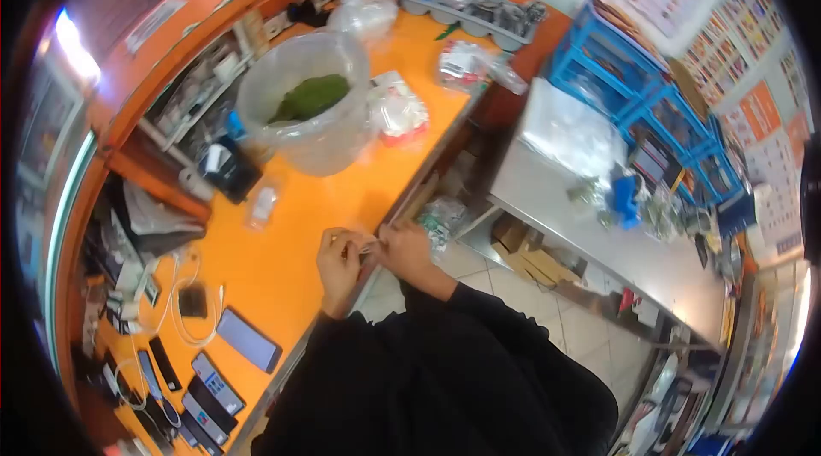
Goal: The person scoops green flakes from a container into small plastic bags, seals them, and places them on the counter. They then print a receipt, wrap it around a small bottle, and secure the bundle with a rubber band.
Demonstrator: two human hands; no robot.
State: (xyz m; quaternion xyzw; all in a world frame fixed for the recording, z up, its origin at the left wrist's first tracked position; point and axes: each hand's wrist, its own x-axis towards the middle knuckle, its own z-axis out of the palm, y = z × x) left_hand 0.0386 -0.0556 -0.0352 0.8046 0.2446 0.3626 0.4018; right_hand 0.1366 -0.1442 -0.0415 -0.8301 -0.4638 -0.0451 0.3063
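My left hand and my right hand meet over the front edge of the orange counter. Both have their fingers closed on a small, pale, thin item between them, too small and blurred to name. Beyond them stands a large translucent plastic tub with a green mass inside. To its right lies a white and red plastic package. A small clear packet rests on the counter to the left of my hands.
Several phones, one of them a large phone, lie with a white cable at lower left. A grey compartment tray sits at the back. On the right stands a steel table with blue racks and plastic bags.
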